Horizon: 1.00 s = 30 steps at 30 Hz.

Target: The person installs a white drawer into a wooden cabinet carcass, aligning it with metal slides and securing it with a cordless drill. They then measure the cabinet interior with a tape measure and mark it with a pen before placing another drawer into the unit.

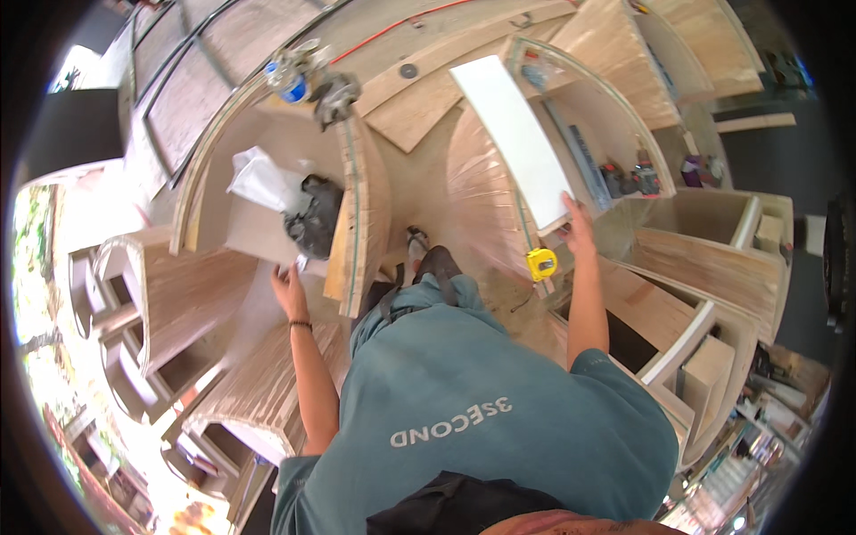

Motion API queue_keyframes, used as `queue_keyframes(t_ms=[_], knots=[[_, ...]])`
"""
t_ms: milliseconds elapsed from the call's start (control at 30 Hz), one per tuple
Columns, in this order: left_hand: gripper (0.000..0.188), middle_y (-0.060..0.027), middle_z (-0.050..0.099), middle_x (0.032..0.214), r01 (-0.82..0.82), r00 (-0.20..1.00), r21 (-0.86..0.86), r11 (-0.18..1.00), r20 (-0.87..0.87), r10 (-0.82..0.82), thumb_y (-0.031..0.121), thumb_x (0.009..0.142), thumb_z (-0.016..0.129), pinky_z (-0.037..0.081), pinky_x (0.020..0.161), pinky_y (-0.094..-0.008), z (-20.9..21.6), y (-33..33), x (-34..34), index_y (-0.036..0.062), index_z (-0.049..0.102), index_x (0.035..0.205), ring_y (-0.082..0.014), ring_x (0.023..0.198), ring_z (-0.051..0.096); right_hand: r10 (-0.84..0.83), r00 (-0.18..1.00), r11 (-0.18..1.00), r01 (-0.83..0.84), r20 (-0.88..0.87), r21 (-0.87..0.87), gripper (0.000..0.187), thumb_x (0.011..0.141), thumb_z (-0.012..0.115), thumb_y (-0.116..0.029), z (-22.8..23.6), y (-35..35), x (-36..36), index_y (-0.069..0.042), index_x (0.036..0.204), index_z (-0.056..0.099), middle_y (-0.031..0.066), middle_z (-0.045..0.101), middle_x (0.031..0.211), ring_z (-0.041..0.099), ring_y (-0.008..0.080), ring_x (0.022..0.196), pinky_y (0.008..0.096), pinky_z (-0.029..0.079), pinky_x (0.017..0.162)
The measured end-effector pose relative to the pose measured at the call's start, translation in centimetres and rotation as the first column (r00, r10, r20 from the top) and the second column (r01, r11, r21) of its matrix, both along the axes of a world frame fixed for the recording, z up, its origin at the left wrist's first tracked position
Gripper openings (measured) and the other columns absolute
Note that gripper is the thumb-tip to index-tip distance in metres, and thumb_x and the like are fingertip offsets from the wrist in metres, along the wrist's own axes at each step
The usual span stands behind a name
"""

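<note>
White panel (513,143): long, narrow, slantwise across the R curved cabinet (481,178), near end toward the person; can't tell if far end bears on the wood or hangs just above it.
R hand (578,227): gripping panel's near end at its R corner; fingers partly hidden, so exact thumb placement n/a.
L hand (287,290): fingers loosely spread, no panel in it, near the black bag (314,218) in the L curved cabinet (355,196); contact w/ bag unclear.
Panel handling: one-corner hold on a long pc prob. lets far end swing or twist; L hand on opp. edge wd steady it. Lift rather than drag, esp. over wrapped side, to avoid scuffs.
Tape measure (541,264): yellow, on R cabinet's near edge, just beside panel end; easy to knock, so keep clr of it.
Power tools (644,174): inside R cabinet's far-R end, beyond the long grey strip (585,156); watch panel's R edge vs. both.
</note>
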<state>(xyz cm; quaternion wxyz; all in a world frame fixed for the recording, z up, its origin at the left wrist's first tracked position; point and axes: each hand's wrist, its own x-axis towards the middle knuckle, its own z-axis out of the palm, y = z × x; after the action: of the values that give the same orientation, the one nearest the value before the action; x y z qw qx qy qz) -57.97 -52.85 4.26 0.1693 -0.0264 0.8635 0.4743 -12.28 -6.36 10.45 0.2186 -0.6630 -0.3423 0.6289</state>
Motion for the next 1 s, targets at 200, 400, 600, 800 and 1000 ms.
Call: queue_keyframes(t_ms=[200,400,600,800,1000], knots=[[0.118,-0.0264,0.039,0.145,0.268,0.941,-0.207,0.941,-0.154,-0.302,0.043,0.062,0.092,0.042,0.108,-0.0466,2.7,5.9,-4.5,0.0042,0.027,0.152,-0.0386,0.130,0.046,-0.157,0.963,0.981,0.127,-0.219,-0.146,0.088,0.075,0.077,-0.059,-3.4,-0.5,1.1,-0.015,0.144,0.044,0.0074,0.049,0.137,0.050,0.0285,0.122,0.0461,0.046,0.099],[0.128,-0.0271,0.036,0.147,0.532,0.817,-0.264,0.804,-0.090,-0.570,0.037,0.059,0.092,0.037,0.114,-0.0468,4.2,9.3,-5.8,0.0114,0.015,0.157,-0.0416,0.134,0.042,-0.144,0.986,0.989,0.141,-0.079,-0.037,0.080,0.079,0.077,-0.056,-1.8,-1.0,0.6,-0.014,0.140,0.046,0.0101,0.046,0.134,0.048,0.0295,0.118,0.0465,0.047,0.094],[0.125,-0.0270,0.034,0.148,0.596,0.775,-0.337,0.729,0.004,-0.632,0.033,0.057,0.092,0.038,0.113,-0.0492,1.5,9.2,-5.8,0.0165,0.018,0.156,-0.0422,0.138,0.037,-0.115,0.991,0.993,0.117,-0.069,0.024,0.071,0.083,0.076,-0.052,-0.1,-0.6,0.7,-0.013,0.136,0.048,0.0107,0.049,0.133,0.051,0.0293,0.116,0.0458,0.048,0.092],[0.132,-0.0337,0.013,0.154,0.498,0.829,-0.358,0.790,-0.073,-0.555,0.038,0.053,0.094,0.034,0.115,-0.0526,1.0,9.4,-5.8,0.0207,0.015,0.157,-0.0491,0.142,0.026,-0.098,0.993,0.995,0.099,-0.060,0.019,0.075,0.083,0.076,-0.052,0.1,-0.2,1.1,-0.013,0.140,0.047,0.0104,0.048,0.134,0.050,0.0286,0.121,0.0473,0.047,0.095],[0.150,-0.0377,-0.001,0.156,0.498,0.845,-0.259,0.827,-0.070,-0.531,0.048,0.043,0.097,0.028,0.118,-0.0529,-0.4,10.7,-7.9,0.0174,0.006,0.158,-0.0512,0.147,0.013,-0.111,0.994,0.994,0.111,-0.018,-0.001,0.071,0.085,0.073,-0.054,-0.6,-1.3,-0.5,-0.015,0.140,0.049,0.0070,0.050,0.134,0.049,0.0273,0.119,0.0450,0.044,0.094]])
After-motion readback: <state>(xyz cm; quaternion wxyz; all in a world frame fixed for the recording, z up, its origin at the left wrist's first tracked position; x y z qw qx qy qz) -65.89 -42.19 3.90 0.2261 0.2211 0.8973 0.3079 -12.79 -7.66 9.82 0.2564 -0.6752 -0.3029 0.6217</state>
